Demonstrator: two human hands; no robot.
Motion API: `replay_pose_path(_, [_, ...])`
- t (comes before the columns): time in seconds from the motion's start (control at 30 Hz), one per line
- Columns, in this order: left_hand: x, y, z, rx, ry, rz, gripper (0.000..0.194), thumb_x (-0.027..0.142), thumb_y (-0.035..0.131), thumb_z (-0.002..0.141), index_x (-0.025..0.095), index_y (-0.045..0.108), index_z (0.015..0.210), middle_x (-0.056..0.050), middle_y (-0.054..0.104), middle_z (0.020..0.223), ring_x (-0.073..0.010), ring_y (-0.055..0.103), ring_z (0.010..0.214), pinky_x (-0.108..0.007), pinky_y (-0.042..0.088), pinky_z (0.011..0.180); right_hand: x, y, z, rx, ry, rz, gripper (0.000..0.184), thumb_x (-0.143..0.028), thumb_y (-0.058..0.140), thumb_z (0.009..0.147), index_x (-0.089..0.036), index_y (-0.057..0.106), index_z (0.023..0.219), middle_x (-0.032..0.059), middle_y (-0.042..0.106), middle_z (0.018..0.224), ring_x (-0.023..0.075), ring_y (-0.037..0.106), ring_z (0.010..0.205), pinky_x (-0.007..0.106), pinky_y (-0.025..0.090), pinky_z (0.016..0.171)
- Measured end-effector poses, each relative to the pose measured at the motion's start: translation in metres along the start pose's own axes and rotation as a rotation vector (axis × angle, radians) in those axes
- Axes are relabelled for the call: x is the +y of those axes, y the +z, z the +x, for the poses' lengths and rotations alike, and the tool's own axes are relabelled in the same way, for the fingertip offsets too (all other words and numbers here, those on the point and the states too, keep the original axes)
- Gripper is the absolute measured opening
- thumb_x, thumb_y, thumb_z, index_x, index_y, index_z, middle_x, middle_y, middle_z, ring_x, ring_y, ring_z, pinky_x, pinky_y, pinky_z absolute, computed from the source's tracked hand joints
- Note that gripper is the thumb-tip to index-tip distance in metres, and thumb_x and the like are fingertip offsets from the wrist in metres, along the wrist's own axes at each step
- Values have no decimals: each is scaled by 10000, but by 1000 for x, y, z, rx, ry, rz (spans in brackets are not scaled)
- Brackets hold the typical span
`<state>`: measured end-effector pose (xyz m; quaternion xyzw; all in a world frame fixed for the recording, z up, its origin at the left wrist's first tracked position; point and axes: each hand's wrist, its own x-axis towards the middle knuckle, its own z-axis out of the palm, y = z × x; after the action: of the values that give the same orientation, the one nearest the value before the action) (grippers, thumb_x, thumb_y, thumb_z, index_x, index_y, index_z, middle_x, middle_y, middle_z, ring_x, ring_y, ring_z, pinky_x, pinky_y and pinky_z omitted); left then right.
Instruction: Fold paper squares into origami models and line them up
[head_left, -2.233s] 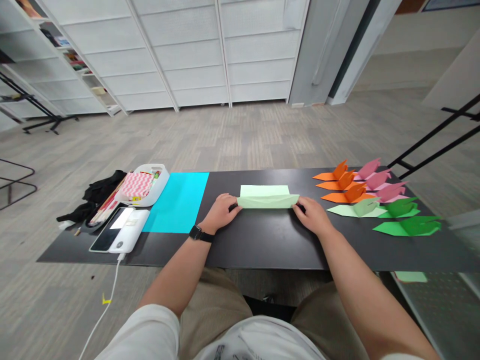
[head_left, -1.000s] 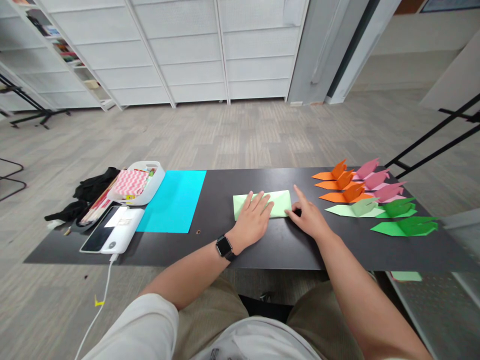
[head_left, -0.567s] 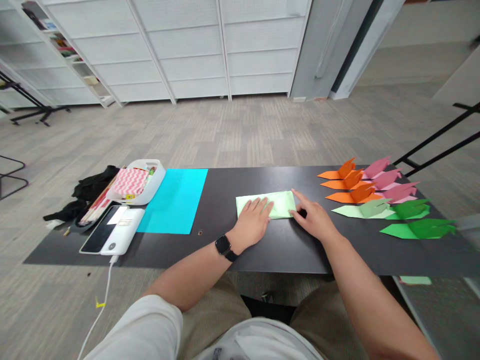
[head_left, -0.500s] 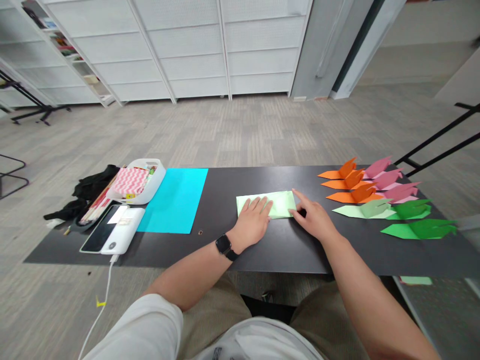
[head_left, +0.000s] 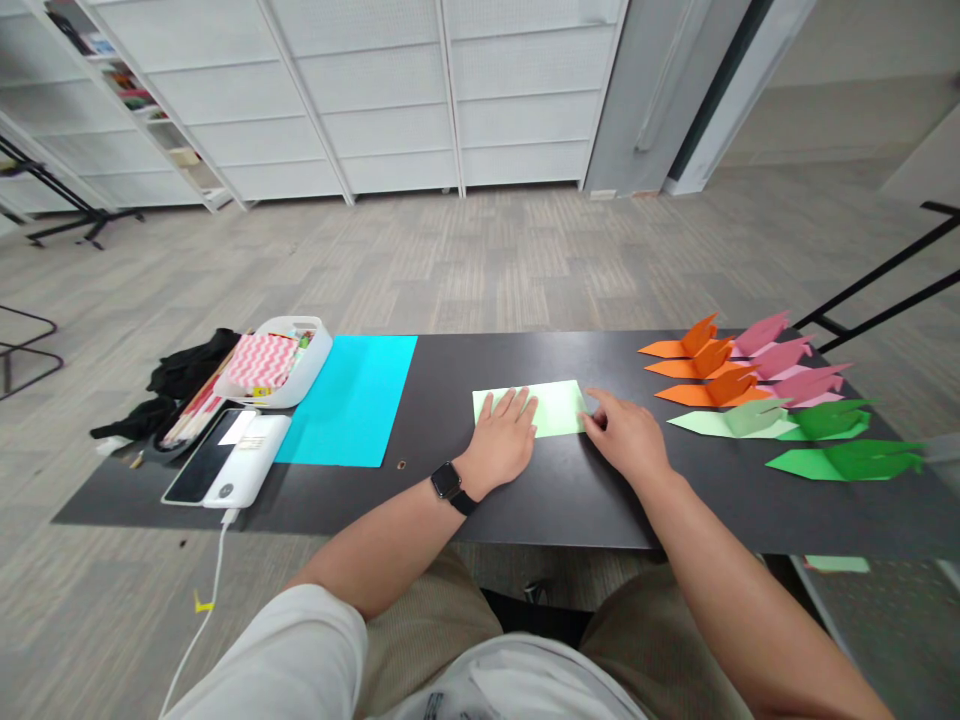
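A light green sheet of paper, rectangular and apparently folded, lies flat on the dark table in front of me. My left hand rests palm down on its left part, fingers spread and stretched out, with a dark watch on the wrist. At the paper's right edge is my right hand, its thumb and index finger apart with a gap between them. The thumb tip meets the edge; the other fingers are curled and partly hidden.
Folded paper cranes in orange, pink and green stand in rows on the right. Leftward lie a blue sheet, a white basket, a phone and a cabled white power bank.
The paper's right end looks flatter and its right edge sits slightly further left. My right index finger has come off the top right corner. My left hand has hardly moved.
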<state>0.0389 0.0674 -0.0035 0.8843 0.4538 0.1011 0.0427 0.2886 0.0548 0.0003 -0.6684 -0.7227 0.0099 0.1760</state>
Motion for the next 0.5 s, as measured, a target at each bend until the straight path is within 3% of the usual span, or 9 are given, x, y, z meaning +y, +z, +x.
replay_pose_path(0.2, [-2,1,1,-14,-5,-13,549,329,339,1114,182,440,1633,-121,380,1740,-333,352,1615,-636,258,1325,2,3,-1,90,-33,19,301,-293,577,989,-239,720,1248,61,753,900,282,679,874,387,483,782])
replay_pose_path(0.3, [-6,2,3,-35,36,-38,542,330,358,1110,205,446,1630,-102,386,1740,-321,349,1619,-632,238,1335,-4,0,-3,127,-135,60,271,-333,558,1033,-224,735,1207,99,745,1004,292,670,974,403,487,868])
replay_pose_path(0.4, [-9,1,5,-52,60,-62,532,325,376,1104,221,461,1619,-88,389,1740,-310,347,1622,-626,230,1340,-18,-2,-6,74,-249,85,257,-366,571,1054,-226,747,1179,107,740,1105,287,658,1048,412,459,929])
replay_pose_path(0.5, [-11,2,5,-45,50,-76,529,339,371,1108,224,469,1615,-86,389,1740,-305,351,1620,-622,229,1342,-33,1,-9,0,-264,56,238,-370,602,1052,-241,750,1187,99,735,1151,282,644,1062,421,424,947])
